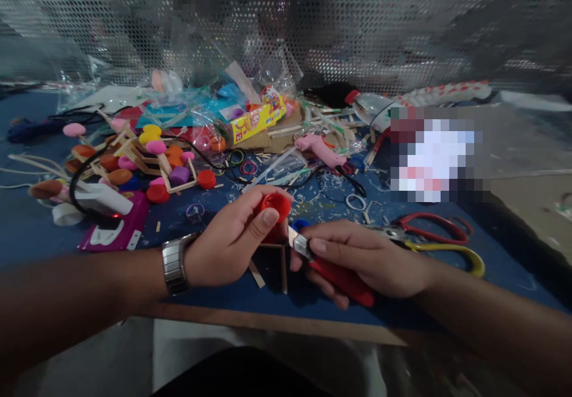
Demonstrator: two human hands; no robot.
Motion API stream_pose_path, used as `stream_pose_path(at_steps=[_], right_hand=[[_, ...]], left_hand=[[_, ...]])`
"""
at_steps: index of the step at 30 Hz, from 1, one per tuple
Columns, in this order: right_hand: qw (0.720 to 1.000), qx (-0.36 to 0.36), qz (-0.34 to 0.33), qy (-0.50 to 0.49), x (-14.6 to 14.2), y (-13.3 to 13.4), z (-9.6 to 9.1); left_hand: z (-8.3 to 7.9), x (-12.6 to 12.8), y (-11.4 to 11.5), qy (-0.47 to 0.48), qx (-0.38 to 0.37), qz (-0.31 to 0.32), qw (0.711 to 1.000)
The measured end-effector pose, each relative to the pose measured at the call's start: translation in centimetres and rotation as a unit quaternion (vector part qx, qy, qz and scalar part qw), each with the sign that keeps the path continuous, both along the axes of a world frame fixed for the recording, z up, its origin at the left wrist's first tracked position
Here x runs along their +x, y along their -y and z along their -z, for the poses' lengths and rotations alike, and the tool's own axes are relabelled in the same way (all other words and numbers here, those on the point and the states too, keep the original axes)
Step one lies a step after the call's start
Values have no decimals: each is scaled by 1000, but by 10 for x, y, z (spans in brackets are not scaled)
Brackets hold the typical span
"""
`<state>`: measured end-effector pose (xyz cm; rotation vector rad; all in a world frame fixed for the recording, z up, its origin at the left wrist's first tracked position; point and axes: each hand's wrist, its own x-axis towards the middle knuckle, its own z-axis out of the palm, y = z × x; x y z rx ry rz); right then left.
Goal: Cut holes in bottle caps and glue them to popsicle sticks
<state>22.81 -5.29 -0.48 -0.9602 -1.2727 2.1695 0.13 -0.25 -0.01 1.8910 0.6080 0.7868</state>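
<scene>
Two hands meet at near centre, the right hand (373, 257) gripping a red-handled utility knife (342, 279), the left hand (226, 245) pinching a red bottle cap (276, 207), with the blade (292, 235) best angled clear of that pinch.

Glossy plastic cap (277, 205), metal knife blade (292, 235), matt wooden sticks (284, 269)

Red cap (277, 205) near red-handled knife (340, 279)
</scene>
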Motion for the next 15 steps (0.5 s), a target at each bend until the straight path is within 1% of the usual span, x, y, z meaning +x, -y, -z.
stream_pose_path(at_steps=[5,12,15], right_hand=[[1000,8,4,-21,-2,-1,-2],[1000,-10,4,-18,-3,0,-2],[999,-21,4,-24,-3,1,-1]], left_hand=[[-2,0,-1,-22,49,3,999],[-1,-1,-3,-33,52,0,998],[-3,-2,-2,-53,61,-7,997]])
